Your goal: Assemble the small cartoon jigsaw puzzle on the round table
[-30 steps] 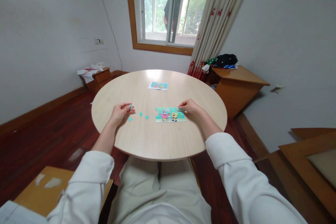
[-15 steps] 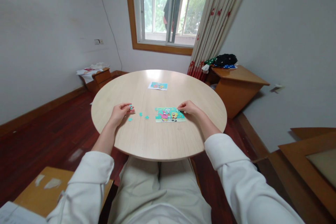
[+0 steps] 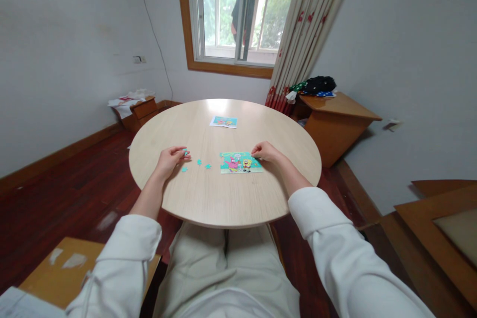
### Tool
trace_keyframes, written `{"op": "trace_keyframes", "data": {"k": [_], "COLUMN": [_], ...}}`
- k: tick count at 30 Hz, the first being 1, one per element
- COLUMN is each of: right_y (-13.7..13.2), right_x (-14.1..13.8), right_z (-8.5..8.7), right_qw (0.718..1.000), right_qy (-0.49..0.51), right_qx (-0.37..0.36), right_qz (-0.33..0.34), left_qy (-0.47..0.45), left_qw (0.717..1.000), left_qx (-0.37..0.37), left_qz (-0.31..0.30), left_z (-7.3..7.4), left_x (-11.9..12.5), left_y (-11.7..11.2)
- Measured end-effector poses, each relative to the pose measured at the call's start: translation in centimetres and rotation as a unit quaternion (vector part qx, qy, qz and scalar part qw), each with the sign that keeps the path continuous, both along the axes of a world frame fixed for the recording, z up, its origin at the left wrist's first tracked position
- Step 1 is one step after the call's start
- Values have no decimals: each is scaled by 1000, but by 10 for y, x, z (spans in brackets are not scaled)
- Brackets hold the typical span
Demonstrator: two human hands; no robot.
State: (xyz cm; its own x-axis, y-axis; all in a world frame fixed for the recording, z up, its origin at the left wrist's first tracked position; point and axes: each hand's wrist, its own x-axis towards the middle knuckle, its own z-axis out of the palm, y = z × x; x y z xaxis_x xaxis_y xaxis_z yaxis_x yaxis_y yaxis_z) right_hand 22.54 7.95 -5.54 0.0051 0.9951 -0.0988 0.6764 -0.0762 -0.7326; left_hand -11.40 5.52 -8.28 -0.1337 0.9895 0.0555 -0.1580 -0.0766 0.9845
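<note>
My left hand (image 3: 172, 159) is closed in a pinch on a small teal jigsaw piece (image 3: 185, 152) and rests near the table's left side. Three loose teal pieces, one of them a star-like jigsaw piece (image 3: 208, 166), lie between that hand and the puzzle. The mostly assembled cartoon jigsaw puzzle (image 3: 238, 164) lies flat, with pink and yellow figures on a teal ground. At its upper right corner, my right hand (image 3: 267, 152) has its fingertips pinched on a jigsaw piece, which they largely cover.
Farther back on the round wooden table (image 3: 223, 198) lies a picture card (image 3: 225, 122) with a similar cartoon. A cabinet (image 3: 335, 119) with cloth on top stands to the right, a small wooden drawer unit (image 3: 143, 107) at the back left. A brown board (image 3: 63, 268) is low at left.
A pale gap by my right fingertips at the puzzle's upper right now looks teal, as the piece there has settled in. My left hand has stayed in place.
</note>
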Motion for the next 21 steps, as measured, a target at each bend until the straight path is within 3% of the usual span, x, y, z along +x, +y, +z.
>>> {"op": "trace_keyframes", "data": {"k": [13,18,21], "right_y": [1,1,2], "right_x": [-4,-2,2], "right_z": [8,3,-4], "right_qw": [990,996,999], "right_qy": [-144,-89,38], "right_qx": [12,17,26], "right_qz": [-1,7,-11], "left_qy": [-3,4,-3], "left_qw": [1000,1000,1000], "left_qx": [3,9,10], "left_qz": [1,4,19], "left_z": [4,3,1], "left_x": [2,-1,-3], "left_y": [-2,-1,2]}}
